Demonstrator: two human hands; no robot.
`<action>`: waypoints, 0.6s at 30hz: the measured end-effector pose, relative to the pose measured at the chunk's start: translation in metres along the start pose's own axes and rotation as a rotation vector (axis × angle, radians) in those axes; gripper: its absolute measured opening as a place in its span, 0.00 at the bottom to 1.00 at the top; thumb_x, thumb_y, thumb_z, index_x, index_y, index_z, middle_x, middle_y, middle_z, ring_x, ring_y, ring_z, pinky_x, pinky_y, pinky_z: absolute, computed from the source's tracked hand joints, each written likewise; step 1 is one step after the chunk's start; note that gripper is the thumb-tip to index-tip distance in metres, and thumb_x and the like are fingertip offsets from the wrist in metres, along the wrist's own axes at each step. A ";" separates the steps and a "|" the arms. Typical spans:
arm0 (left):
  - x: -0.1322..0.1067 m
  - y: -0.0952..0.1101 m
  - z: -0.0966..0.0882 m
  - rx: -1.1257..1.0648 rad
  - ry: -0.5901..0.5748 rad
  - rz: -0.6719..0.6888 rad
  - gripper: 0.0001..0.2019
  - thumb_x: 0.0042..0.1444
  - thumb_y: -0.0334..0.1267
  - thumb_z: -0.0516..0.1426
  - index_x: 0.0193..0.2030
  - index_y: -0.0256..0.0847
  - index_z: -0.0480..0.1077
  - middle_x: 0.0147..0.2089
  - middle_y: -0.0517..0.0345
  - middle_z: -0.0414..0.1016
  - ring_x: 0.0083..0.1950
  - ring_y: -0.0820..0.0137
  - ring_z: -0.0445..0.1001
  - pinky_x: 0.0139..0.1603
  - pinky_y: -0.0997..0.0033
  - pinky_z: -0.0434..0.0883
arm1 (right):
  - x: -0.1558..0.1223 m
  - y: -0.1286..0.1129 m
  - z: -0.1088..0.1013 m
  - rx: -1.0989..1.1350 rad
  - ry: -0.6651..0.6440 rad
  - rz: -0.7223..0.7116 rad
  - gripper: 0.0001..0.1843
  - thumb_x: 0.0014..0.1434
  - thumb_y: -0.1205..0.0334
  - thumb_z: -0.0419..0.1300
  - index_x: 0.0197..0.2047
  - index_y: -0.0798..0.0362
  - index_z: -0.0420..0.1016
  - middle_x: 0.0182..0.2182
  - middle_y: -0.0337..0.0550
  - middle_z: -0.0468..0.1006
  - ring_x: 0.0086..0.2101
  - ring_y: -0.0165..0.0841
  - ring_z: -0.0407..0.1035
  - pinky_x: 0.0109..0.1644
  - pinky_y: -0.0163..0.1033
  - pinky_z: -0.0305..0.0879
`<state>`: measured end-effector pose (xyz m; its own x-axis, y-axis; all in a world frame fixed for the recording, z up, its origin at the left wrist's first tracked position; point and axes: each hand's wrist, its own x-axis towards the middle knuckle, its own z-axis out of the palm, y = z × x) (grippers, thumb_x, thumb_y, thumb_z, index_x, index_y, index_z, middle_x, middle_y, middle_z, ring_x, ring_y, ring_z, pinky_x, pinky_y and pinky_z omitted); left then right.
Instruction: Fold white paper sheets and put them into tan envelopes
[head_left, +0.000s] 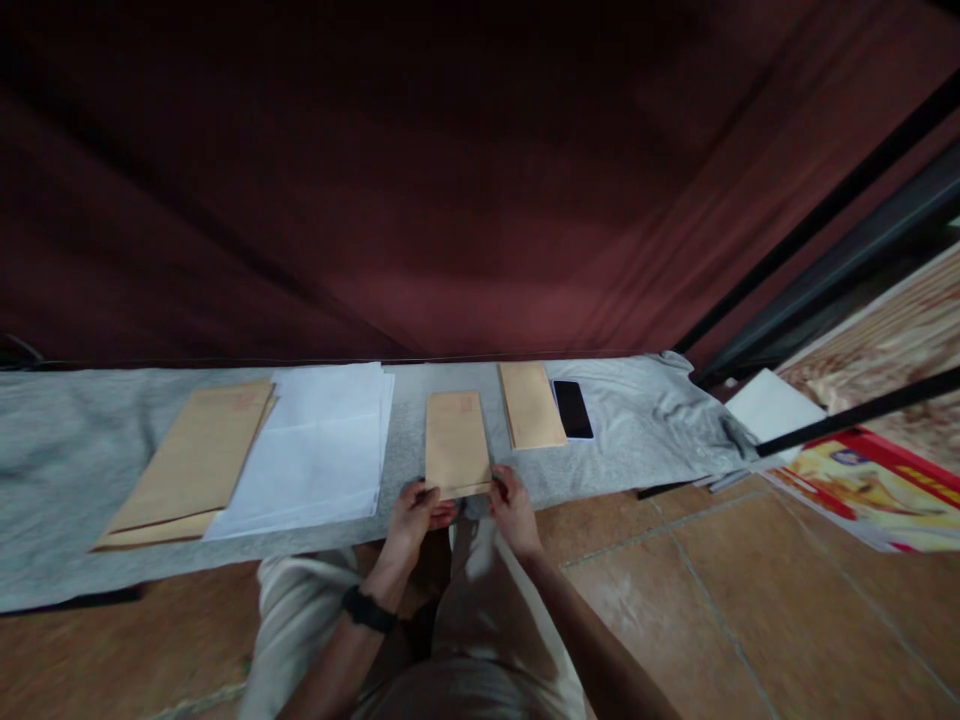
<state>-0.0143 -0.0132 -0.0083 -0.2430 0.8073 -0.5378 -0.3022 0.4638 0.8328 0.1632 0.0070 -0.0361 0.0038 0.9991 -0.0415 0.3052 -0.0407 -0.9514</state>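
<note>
A brown envelope [457,440] lies on the grey cloth [67,450] in front of me. My left hand [415,513] pinches its near left corner and my right hand [512,504] pinches its near right corner, fingers closed on the edge. A black band sits on my left wrist. Left of the envelope lies a stack of white paper sheets [319,450], and further left a pile of brown envelopes [195,460]. Another brown envelope pile [531,404] lies just to the right.
A black phone [573,408] lies on the cloth beside the right pile. A dark red curtain [450,170] hangs behind. On the tiled floor at the right lie a white sheet [772,408] and a red and yellow poster [874,490]. Black bars cross there.
</note>
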 end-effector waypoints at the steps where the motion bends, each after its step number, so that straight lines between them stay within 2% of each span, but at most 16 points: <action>1: 0.000 0.000 0.001 0.003 0.005 -0.003 0.10 0.52 0.41 0.64 0.34 0.41 0.68 0.24 0.56 0.79 0.25 0.64 0.80 0.27 0.66 0.78 | -0.004 0.000 -0.001 -0.157 0.045 -0.119 0.19 0.67 0.58 0.52 0.58 0.53 0.72 0.40 0.50 0.81 0.40 0.41 0.77 0.46 0.47 0.76; 2: 0.000 0.000 0.002 0.005 0.007 -0.002 0.10 0.52 0.40 0.64 0.34 0.40 0.68 0.24 0.55 0.79 0.25 0.64 0.80 0.27 0.66 0.78 | -0.008 -0.001 -0.002 -0.304 0.066 -0.234 0.22 0.67 0.62 0.51 0.62 0.53 0.70 0.46 0.53 0.79 0.47 0.42 0.75 0.52 0.49 0.74; 4: -0.001 0.000 0.003 0.011 0.014 0.004 0.08 0.53 0.38 0.63 0.36 0.40 0.68 0.25 0.55 0.80 0.25 0.64 0.81 0.27 0.67 0.78 | -0.018 -0.004 -0.001 -0.512 0.012 -0.429 0.25 0.67 0.67 0.49 0.66 0.52 0.66 0.57 0.54 0.75 0.57 0.42 0.69 0.62 0.50 0.68; 6: -0.001 0.000 0.004 0.021 0.022 0.010 0.07 0.54 0.36 0.62 0.37 0.39 0.68 0.25 0.55 0.79 0.25 0.65 0.80 0.26 0.69 0.77 | -0.027 -0.006 0.005 -0.593 -0.111 -0.579 0.27 0.67 0.69 0.49 0.68 0.51 0.64 0.62 0.50 0.71 0.62 0.39 0.64 0.67 0.49 0.63; 8: -0.001 -0.001 0.004 0.039 0.031 0.010 0.05 0.55 0.35 0.60 0.37 0.40 0.68 0.23 0.57 0.78 0.23 0.66 0.79 0.25 0.70 0.76 | -0.033 -0.006 0.012 -0.625 -0.203 -0.666 0.28 0.68 0.69 0.50 0.70 0.53 0.62 0.65 0.48 0.69 0.65 0.38 0.61 0.71 0.49 0.58; 12: 0.000 0.000 0.004 0.082 0.036 -0.001 0.03 0.56 0.34 0.58 0.36 0.41 0.66 0.21 0.60 0.76 0.20 0.66 0.77 0.21 0.71 0.73 | -0.037 -0.004 0.019 -0.704 -0.239 -0.691 0.29 0.69 0.66 0.51 0.72 0.56 0.59 0.68 0.49 0.65 0.67 0.38 0.58 0.72 0.50 0.55; 18: -0.001 0.002 0.004 0.115 0.017 -0.014 0.02 0.58 0.34 0.54 0.38 0.42 0.65 0.21 0.61 0.75 0.20 0.66 0.77 0.22 0.71 0.73 | -0.029 0.004 0.003 -0.761 -0.212 -0.682 0.28 0.70 0.66 0.50 0.72 0.54 0.59 0.67 0.48 0.66 0.66 0.38 0.60 0.72 0.50 0.54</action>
<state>-0.0109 -0.0114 -0.0052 -0.2554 0.7943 -0.5512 -0.1979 0.5151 0.8340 0.1616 -0.0224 -0.0400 -0.5398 0.7827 0.3099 0.6995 0.6219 -0.3522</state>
